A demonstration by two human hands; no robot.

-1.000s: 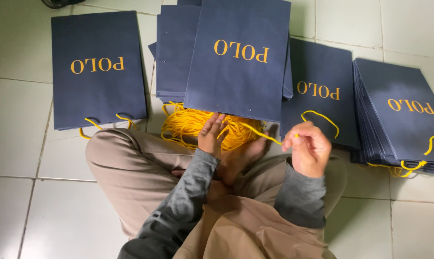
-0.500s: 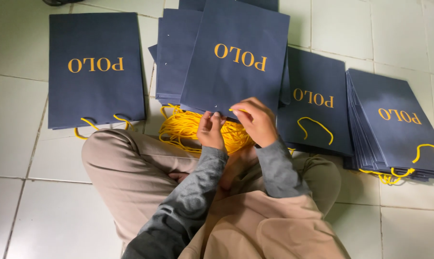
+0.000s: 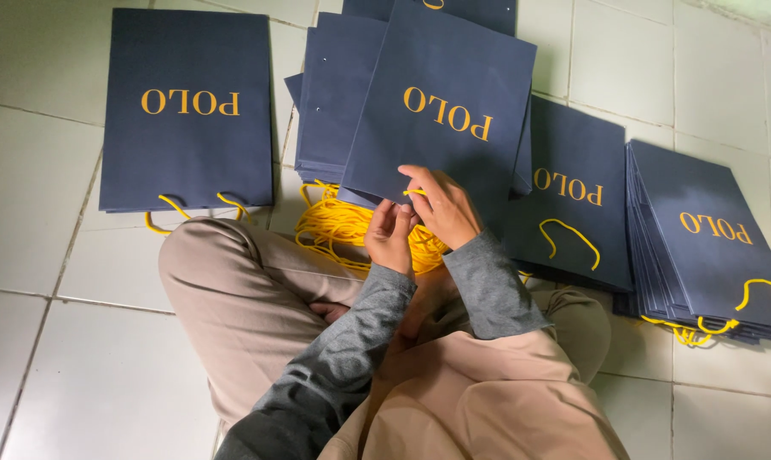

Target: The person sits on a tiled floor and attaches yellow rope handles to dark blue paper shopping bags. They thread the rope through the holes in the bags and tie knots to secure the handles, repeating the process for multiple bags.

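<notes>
I sit cross-legged on a tiled floor. A flat navy paper bag (image 3: 441, 111) with gold lettering lies in front of my knees, its near edge at my hands. My right hand (image 3: 443, 204) pinches the end of a yellow cord (image 3: 412, 192) at that edge. My left hand (image 3: 391, 234) is beside it, fingers curled at the bag's near edge, touching the right hand. Under both hands lies a loose heap of yellow cords (image 3: 343, 228).
More navy bags lie around: a stack under the front bag (image 3: 334, 102), one with yellow handles at the left (image 3: 189, 111), one at the right (image 3: 573, 204), and a thick pile at the far right (image 3: 709, 247). My tan trouser legs (image 3: 240, 298) fill the foreground.
My right hand, which was out to the right pulling a yellow cord, has come back left to the bag's near edge beside the left hand. The view has shifted slightly.
</notes>
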